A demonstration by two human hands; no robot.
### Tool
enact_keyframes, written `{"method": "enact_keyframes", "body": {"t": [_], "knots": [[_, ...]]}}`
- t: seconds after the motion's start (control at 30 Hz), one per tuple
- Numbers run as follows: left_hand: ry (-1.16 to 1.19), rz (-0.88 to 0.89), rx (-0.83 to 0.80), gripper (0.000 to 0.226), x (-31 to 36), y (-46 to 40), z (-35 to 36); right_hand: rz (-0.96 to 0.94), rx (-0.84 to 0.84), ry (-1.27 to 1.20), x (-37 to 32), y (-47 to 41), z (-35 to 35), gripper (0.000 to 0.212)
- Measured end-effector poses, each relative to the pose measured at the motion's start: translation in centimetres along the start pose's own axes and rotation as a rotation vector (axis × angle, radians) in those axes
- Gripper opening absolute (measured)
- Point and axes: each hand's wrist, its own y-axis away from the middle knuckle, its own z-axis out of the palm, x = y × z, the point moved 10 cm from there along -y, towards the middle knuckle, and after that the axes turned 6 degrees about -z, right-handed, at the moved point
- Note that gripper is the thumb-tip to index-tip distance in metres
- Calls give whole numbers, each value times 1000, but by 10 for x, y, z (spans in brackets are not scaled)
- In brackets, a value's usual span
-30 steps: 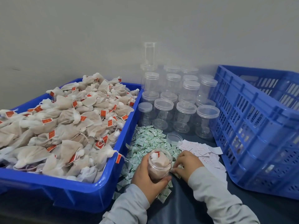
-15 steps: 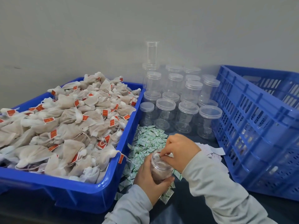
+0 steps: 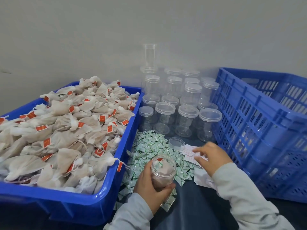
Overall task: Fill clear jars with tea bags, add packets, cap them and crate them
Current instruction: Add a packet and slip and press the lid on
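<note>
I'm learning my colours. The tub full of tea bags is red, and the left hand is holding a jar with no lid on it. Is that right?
Not quite. The head view shows the tub of tea bags is blue; only the small tags on the bags are red. The rest is right: the left hand holds a jar with no lid on it.

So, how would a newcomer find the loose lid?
Start at the blue slatted crate on the right and look left to the capped empty jars. Just before them, at the green packets' far edge, lies the loose lid: the only one sitting on no jar.
</note>
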Motion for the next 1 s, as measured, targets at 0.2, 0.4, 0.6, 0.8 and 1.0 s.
{"method": "enact_keyframes", "body": {"t": [0.2,0.4,0.6,0.8,1.0], "knots": [[7,-19,-2,94,-10,-2,3,334,-370,316,92,33,52,48],[-4,-12,-1,87,-9,-2,2,391,-158,144,98,27,46,24],[14,7,-13,91,-7,-2,2,426,120,-57,96,31,14,23],[15,32,-30,85,0,-1,2,138,416,-91,36,27,-40,6],[57,9,-9,74,0,-1,2,-565,630,-221,-114,47,-46,17]]}}
